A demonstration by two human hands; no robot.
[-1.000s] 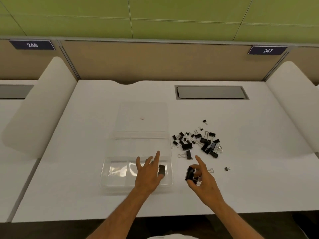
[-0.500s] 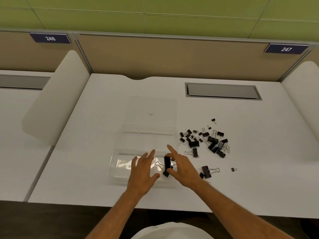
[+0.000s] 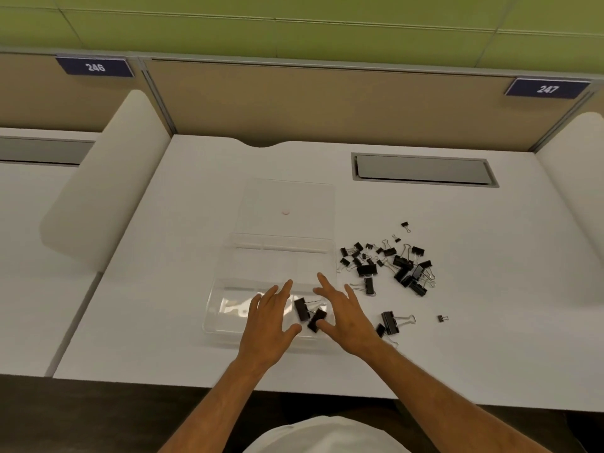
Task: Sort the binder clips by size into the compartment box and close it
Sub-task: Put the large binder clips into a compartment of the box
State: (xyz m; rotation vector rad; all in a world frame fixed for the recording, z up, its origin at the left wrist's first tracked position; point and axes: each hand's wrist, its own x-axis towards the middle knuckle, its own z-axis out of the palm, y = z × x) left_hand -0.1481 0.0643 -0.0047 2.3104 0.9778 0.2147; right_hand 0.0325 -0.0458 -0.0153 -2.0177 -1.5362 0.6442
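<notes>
Two big clips [image 3: 309, 313] lie in the clear box [image 3: 215, 317] between the left hand [image 3: 269, 317] and right hand [image 3: 346, 313], fingers spread, holding nothing.

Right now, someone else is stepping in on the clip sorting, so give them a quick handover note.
Left hand and right hand: both open, fingers spread over the near end of the compartment box, holding nothing.
Done: two large clips lie in the near right compartment.
Lid is open, lying flat behind the box.
Left: the pile of clips to the right, one large clip and a tiny clip nearer; then close the lid.
</notes>
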